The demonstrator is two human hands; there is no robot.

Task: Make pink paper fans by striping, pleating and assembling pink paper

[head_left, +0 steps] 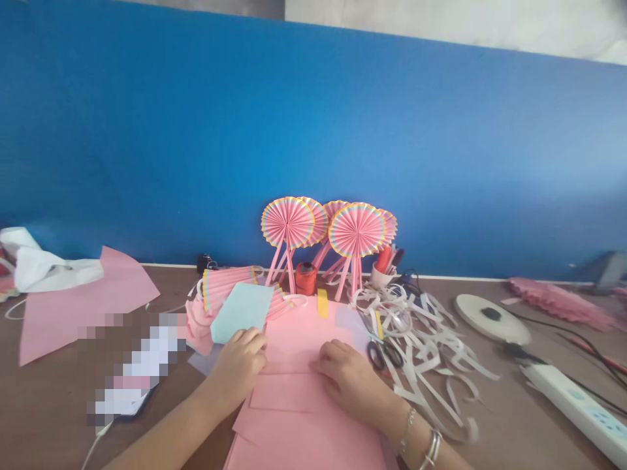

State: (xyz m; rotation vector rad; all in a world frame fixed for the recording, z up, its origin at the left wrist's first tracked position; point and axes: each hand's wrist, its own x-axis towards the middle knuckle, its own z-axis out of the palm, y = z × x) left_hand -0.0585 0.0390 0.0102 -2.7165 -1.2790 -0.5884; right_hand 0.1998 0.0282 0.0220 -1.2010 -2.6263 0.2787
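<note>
Left hand and right hand curl on pink paper; I can't tell if they pinch. Round fans behind look done; this paper looks mostly flat.

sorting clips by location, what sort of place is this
Probably a papercraft workspace, though home or workshop is unclear: pink pleated fans stand behind layered pink sheets, with scissors beside the sheets.
</note>
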